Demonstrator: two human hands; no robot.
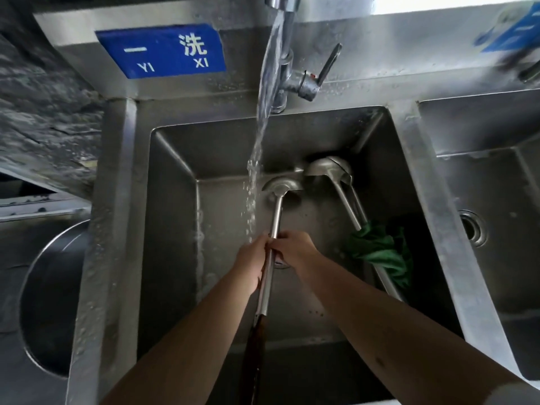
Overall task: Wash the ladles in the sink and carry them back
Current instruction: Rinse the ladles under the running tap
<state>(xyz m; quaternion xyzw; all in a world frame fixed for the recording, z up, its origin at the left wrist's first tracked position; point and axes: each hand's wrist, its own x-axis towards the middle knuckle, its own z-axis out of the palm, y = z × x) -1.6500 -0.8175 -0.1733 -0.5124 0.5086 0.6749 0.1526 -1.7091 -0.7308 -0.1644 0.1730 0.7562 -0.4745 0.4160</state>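
Observation:
A long steel ladle (277,213) with a dark wooden grip stands in the middle of the sink (172,182), its bowl down near the back wall. My left hand (252,260) and my right hand (293,248) both clasp its metal shaft side by side. Water pours from the faucet (287,62) and falls just left of the ladle onto my left hand. Two more ladles (328,168) lie together against the sink's right wall, bowls at the back. A green cloth (380,249) is draped over their handles.
A second basin (496,182) with a round drain lies to the right. A large round steel pot (49,293) sits low on the left. A blue sign (160,51) is fixed on the backsplash. The faucet lever (328,64) points up and right.

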